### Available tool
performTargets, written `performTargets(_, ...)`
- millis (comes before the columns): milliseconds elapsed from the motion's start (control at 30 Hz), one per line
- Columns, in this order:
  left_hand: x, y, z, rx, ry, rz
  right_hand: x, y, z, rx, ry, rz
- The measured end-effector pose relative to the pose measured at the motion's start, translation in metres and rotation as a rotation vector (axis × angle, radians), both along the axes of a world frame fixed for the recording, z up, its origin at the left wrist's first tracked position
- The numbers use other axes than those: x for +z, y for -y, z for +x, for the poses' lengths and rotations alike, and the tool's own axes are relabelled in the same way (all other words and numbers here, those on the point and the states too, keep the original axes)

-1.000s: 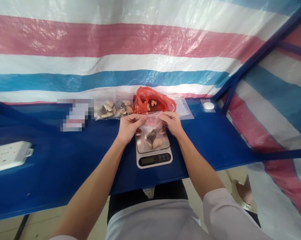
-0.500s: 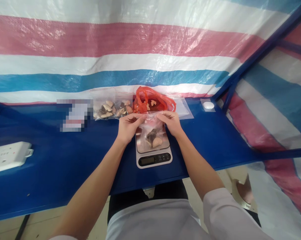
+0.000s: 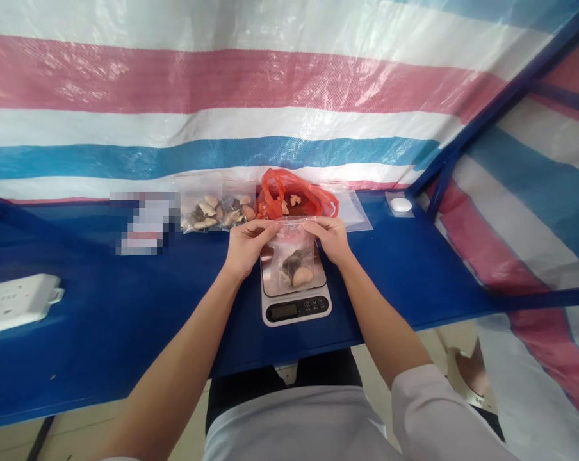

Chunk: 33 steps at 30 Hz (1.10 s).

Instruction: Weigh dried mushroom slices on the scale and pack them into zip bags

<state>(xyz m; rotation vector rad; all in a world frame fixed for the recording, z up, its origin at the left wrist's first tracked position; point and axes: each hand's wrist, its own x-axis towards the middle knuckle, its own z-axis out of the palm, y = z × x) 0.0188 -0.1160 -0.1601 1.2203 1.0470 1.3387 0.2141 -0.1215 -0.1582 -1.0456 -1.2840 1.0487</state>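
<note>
A clear plastic bag (image 3: 295, 259) with several dark and pale dried slices at its bottom lies over the steel plate of a white kitchen scale (image 3: 296, 310). My left hand (image 3: 247, 246) pinches the bag's top edge at its left corner. At the right corner, my right hand (image 3: 332, 238) grips the same edge between thumb and fingers. The top edge is stretched straight between both hands. Just beyond them sits a red plastic bag (image 3: 324, 200), its mouth open on a few pale pieces. The scale's display looks dark.
Filled clear bags (image 3: 203, 213) lie behind my left hand. Flat clear bags (image 3: 359, 211) stick out right of the red bag. A small packet with a white disc (image 3: 400, 205) is at the far right. A power strip (image 3: 18, 302) rests at left, and a striped sheet (image 3: 222, 83) hangs behind.
Both hands keep hold of the bag's top edge with hardly any movement. The whole view has shifted very slightly.
</note>
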Motion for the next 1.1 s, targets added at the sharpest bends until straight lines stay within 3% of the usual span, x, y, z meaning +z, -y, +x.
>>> performTargets(367,0.004,0.002,0.002,0.000,0.012,0.020,-0.002,-0.001,-0.003,0.046,-0.019,0.013)
performTargets(667,0.009,0.007,0.004,-0.036,-0.038,-0.121,-0.007,-0.002,-0.004,0.026,0.042,0.061)
performTargets(867,0.008,0.007,0.004,-0.014,-0.059,-0.068,-0.008,-0.002,-0.006,0.087,0.050,0.109)
performTargets(1100,0.011,0.009,0.005,-0.036,-0.093,-0.106,-0.008,-0.001,-0.006,0.034,0.094,0.139)
